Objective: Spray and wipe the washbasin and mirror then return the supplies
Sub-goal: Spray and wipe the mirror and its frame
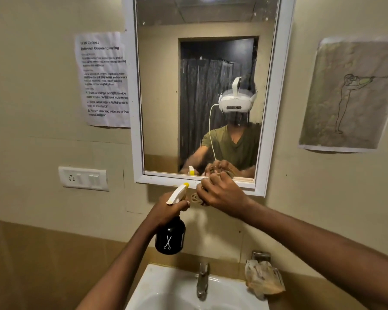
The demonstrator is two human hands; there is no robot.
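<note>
My right hand [220, 193] was clenched around a bunched brownish cloth [196, 199], knuckles up, pressed at the lower edge of the mirror's white frame [261, 153], with only a small fold of the cloth showing under my fingers. My left hand [170, 208] gripped the neck of the black spray bottle [170, 239], just beside and a little below the right hand, the two nearly touching. The bottle hung upright, its long axis close to vertical and leaning slightly, the scissors mark facing me; its cream trigger head with the yellow nozzle [186, 185] pointed up and to the right, toward the bottom of the mirror glass [161, 97]. I judged that I was on the mirror-wiping step. To do it well I needed to keep the cloth flat against the glass rather than balled up, work in overlapping passes from the streaky upper glass down to the frame, and hold the bottle clear of the cloth. Below, the white washbasin [166, 285] and its metal tap [202, 280] sat under my forearms, and a second crumpled rag [263, 279] lay on the ledge to the right of the tap. A printed notice [104, 79] was taped to the wall left of the mirror.
</note>
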